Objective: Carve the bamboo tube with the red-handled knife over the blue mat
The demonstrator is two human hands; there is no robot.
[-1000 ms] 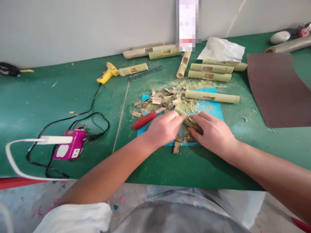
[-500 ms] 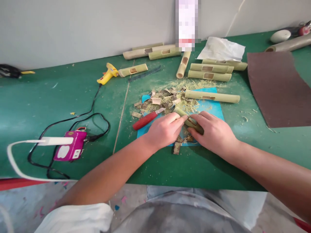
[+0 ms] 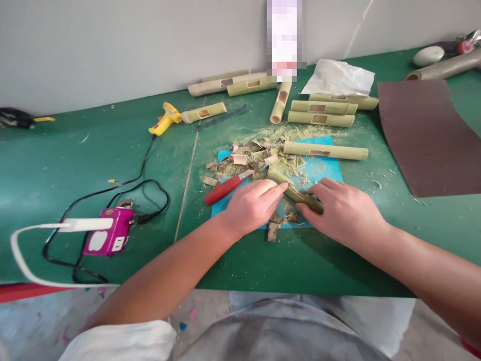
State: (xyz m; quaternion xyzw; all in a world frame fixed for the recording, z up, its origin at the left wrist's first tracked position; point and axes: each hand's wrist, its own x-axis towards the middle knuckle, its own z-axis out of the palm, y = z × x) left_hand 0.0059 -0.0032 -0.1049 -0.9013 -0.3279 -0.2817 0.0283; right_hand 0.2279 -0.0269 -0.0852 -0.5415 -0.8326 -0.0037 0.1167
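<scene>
Right fingers (image 3: 319,190) shifted rightward, gripping bamboo tube (image 3: 301,198); left fingers (image 3: 275,193) touching, grip unclear; sign (image 3: 284,42) blurred.

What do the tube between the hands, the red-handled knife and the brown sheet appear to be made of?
The tube: probably bamboo, smooth, given its pale green skin.
The knife: blade likely steel, from its grey metallic look; smooth red handle, plastic or painted wood.
The brown sheet: matte and evenly coloured, perhaps sandpaper or cloth; its grain is unclear.

We are looking at a flat green tabletop (image 3: 263,265), where a blue rectangular sheet (image 3: 327,168), a yellow plastic glue gun (image 3: 164,121) and pale-green bamboo tubes (image 3: 338,120) are lying.
</scene>
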